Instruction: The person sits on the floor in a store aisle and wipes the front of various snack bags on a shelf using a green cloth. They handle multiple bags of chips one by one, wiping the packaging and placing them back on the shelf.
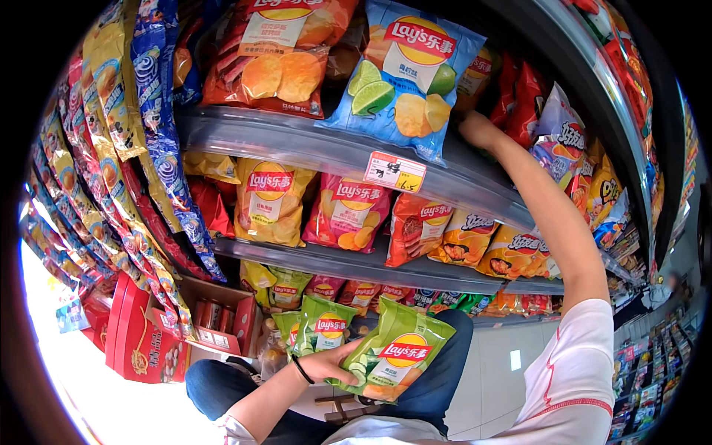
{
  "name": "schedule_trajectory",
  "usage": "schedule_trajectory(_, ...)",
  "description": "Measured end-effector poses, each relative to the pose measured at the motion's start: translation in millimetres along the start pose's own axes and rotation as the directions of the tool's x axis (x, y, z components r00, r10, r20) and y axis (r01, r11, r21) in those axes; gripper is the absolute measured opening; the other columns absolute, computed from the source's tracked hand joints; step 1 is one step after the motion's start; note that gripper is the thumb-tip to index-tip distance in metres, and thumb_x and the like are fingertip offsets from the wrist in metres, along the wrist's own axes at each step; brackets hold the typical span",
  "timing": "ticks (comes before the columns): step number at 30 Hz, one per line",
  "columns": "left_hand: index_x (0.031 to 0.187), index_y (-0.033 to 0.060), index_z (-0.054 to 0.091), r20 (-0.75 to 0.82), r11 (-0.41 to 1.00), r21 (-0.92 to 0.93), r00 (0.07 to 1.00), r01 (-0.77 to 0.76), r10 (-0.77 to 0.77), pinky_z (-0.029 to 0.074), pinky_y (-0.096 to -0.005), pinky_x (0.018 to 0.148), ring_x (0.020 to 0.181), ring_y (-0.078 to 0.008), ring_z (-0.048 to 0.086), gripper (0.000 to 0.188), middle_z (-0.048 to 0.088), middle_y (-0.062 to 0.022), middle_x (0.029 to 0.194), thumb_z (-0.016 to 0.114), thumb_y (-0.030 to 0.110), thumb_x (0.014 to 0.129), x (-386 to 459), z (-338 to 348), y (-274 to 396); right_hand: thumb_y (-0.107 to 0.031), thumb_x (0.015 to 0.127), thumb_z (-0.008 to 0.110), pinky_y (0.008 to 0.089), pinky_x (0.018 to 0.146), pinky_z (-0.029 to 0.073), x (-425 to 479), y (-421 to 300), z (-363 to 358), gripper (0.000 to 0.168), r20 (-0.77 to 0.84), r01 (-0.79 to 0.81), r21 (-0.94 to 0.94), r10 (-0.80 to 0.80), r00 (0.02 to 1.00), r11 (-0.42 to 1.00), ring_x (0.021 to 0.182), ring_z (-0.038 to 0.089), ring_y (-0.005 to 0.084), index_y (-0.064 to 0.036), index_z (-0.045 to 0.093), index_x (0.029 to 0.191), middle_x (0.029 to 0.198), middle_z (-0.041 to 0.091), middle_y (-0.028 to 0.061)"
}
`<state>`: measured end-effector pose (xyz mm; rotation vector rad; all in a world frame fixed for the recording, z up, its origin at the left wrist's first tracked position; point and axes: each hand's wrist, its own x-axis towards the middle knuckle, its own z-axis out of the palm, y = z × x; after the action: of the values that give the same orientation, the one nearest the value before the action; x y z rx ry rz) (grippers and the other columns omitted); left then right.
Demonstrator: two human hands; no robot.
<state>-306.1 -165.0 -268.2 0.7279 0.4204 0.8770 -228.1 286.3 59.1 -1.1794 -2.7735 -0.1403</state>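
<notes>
My left hand (328, 364), with a black band at its wrist, grips a green Lay's potato chip bag (397, 347) by its lower left edge above my lap. Just behind it, a smaller-looking green Lay's bag (322, 325) stands upright; I cannot tell whether the hand touches it. My right hand (477, 130) reaches into the upper shelf, right of a blue lime Lay's bag (409, 78) that leans over the shelf lip. Its fingers disappear into shadow, so what they touch is hidden. A red-orange Lay's bag (272, 55) stands left of the blue one.
Price tag (395, 171) hangs on the upper shelf edge (267, 133). Chip bags such as a yellow one (272, 203) line the middle shelf. Strips of snack packets (161, 128) hang at left above a red gift box (150, 334) and an open carton (219, 317). My knees flank a low stool (347, 409).
</notes>
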Motion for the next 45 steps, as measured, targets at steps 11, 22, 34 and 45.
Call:
schedule_trajectory(11,0.159,0.0121,0.015,-0.112,0.999,0.047,0.994,0.004,0.001,0.040,-0.0301,0.105,0.131,-0.0142,0.044,0.109,0.044,-0.0046,0.147,0.074,-0.010,0.072,6,-8,-3,-0.013,0.097,0.052,0.0375,0.102,0.045,-106,-35,-47,0.042,0.023,0.369,0.239,-0.385,0.923,0.898,0.122,0.058,0.0359,-0.006,0.054,0.138,0.135,0.059,0.0184)
schedule_trajectory(22,0.159,0.0109,0.013,-0.320,0.998,-0.004,0.946,-0.061,0.056,0.041,-0.0329,0.106,0.131,-0.0194,0.048,0.106,0.047,-0.0073,0.144,0.068,-0.016,0.072,-3,1,-23,0.000,0.084,0.052,0.0339,0.073,0.050,-194,-21,-112,0.024,-0.072,0.494,0.308,-0.497,0.864,0.813,0.080,0.066,0.0236,0.003,0.068,0.102,0.091,0.070,0.0143)
schedule_trajectory(34,0.151,0.0020,0.028,-0.370,0.820,0.342,0.736,-0.459,0.567,0.044,-0.0391,0.106,0.127,-0.0250,0.054,0.093,0.052,-0.0122,0.139,0.074,-0.007,0.070,17,177,145,-0.005,0.084,0.061,0.0411,0.078,0.055,-378,35,141,0.009,-0.146,0.200,0.907,0.169,0.975,-0.371,0.085,0.068,0.0304,-0.001,0.061,0.076,0.082,0.067,0.0143)
schedule_trajectory(45,0.129,0.0054,0.053,-0.404,0.604,0.601,0.452,-0.524,0.795,0.053,-0.0324,0.089,0.101,-0.0165,0.062,0.048,0.062,-0.0053,0.111,0.061,0.000,0.082,143,227,274,-0.004,0.093,0.055,0.0372,0.083,0.058,-451,-5,338,0.015,0.297,-0.208,0.471,-0.068,0.952,-0.857,0.098,0.069,0.0258,0.000,0.062,0.105,0.114,0.067,0.0158)
